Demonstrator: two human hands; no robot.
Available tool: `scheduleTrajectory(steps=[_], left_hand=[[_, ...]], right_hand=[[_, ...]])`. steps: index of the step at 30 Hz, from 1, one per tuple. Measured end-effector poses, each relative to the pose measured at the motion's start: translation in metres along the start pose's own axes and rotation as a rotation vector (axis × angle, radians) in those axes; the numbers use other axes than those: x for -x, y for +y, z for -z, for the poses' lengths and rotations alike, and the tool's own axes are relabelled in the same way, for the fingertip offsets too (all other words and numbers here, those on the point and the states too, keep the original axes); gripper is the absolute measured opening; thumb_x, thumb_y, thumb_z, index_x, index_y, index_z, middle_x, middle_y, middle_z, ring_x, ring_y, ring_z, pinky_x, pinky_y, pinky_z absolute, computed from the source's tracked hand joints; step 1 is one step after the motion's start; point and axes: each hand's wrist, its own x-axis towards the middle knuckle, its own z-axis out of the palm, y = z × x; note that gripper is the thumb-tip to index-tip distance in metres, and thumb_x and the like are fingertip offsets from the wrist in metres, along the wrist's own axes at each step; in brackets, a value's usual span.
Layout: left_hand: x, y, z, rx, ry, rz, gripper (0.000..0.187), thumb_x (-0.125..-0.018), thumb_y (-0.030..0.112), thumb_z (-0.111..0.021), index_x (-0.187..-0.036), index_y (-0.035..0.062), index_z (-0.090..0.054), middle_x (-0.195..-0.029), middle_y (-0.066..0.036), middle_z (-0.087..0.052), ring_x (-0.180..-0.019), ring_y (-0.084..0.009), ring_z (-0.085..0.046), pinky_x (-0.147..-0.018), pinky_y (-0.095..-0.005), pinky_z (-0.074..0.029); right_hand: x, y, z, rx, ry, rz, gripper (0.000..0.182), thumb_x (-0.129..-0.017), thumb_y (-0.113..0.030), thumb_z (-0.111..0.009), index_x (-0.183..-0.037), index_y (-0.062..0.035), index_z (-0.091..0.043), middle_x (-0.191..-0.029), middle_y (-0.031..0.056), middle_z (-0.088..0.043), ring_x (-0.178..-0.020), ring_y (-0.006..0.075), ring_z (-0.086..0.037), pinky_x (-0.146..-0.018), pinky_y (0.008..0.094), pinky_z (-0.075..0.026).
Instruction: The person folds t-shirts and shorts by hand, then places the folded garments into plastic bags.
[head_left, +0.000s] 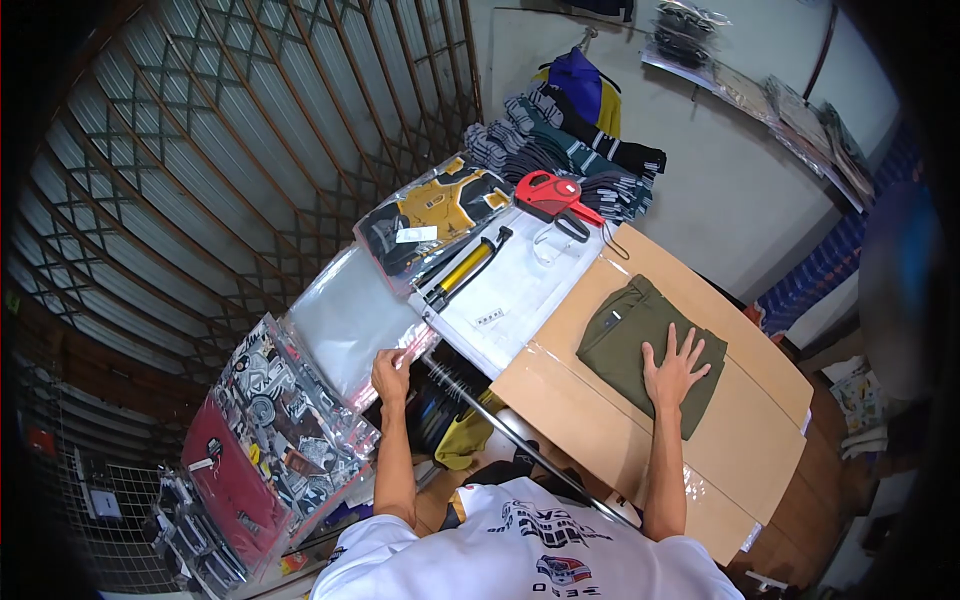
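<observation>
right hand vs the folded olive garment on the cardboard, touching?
Touching. The head view shows the right hand lying flat, fingers spread, on the folded olive garment, with no gap visible between palm and cloth.

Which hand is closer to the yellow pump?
Left. The left hand grips the edge of a clear plastic bag, just below the yellow pump. The right hand lies flat on the folded olive shorts, farther off to the side.

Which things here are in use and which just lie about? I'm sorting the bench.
In hand: folded olive garment under right hand; clear plastic bag gripped by left hand.
Lying about: red tag gun, yellow pump, packed shirts.
</observation>
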Motion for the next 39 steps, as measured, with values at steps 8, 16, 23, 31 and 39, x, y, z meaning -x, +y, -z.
scheduleTrajectory(steps=[8,16,23,31,39], left_hand=[[0.0,-0.01,-0.003,0.042,0.026,-0.024,0.02,-0.08,0.023,-0.082,-0.092,0.0065,-0.078,-0.091,-0.01,-0.069,-0.082,-0.031,-0.067,-0.074,-0.0401,-0.051],[-0.015,-0.027,-0.01,0.103,0.043,0.082,0.018,-0.084,0.02,-0.077,-0.094,0.0054,-0.079,-0.087,-0.012,-0.071,-0.078,-0.0282,-0.069,-0.074,-0.0374,-0.053],[-0.036,-0.061,-0.024,0.525,0.197,0.471,0.025,-0.091,0.016,-0.072,-0.104,-0.0041,-0.075,-0.097,-0.01,-0.073,-0.087,-0.0189,-0.067,-0.08,-0.0312,-0.053],[-0.042,-0.049,-0.018,1.395,0.423,0.612,0.025,-0.098,0.017,-0.066,-0.115,-0.0014,-0.068,-0.096,-0.006,-0.067,-0.088,-0.0172,-0.063,-0.077,-0.028,-0.052],[0.021,0.182,0.015,1.144,-0.09,0.295,0.018,-0.099,0.02,-0.066,-0.103,0.0019,-0.069,-0.089,0.001,-0.066,-0.076,-0.0065,-0.059,-0.067,-0.0209,-0.049]], right_hand=[[0.0,0.001,0.001,-0.024,0.011,-0.003,0.071,-0.093,-0.058,-0.058,-0.154,-0.0254,-0.042,-0.166,0.0145,-0.023,-0.154,0.0389,-0.014,-0.116,0.072,-0.008],[0.002,0.0,0.002,-0.054,0.015,0.0,0.071,-0.093,-0.058,-0.059,-0.153,-0.0234,-0.043,-0.165,0.0148,-0.024,-0.154,0.0392,-0.014,-0.116,0.072,-0.007],[0.002,0.001,0.002,-0.076,0.034,0.007,0.072,-0.093,-0.058,-0.059,-0.153,-0.0227,-0.043,-0.165,0.0158,-0.024,-0.153,0.0398,-0.015,-0.116,0.0722,-0.007],[0.003,0.005,0.002,-0.12,0.078,0.026,0.073,-0.089,-0.056,-0.063,-0.151,-0.0205,-0.047,-0.164,0.0154,-0.028,-0.152,0.0406,-0.017,-0.116,0.0727,-0.008],[0.022,0.058,0.006,-0.754,0.123,0.211,0.064,-0.084,-0.028,-0.077,-0.141,-0.0068,-0.055,-0.145,0.0199,-0.054,-0.14,0.0367,-0.044,-0.118,0.0594,-0.024]])
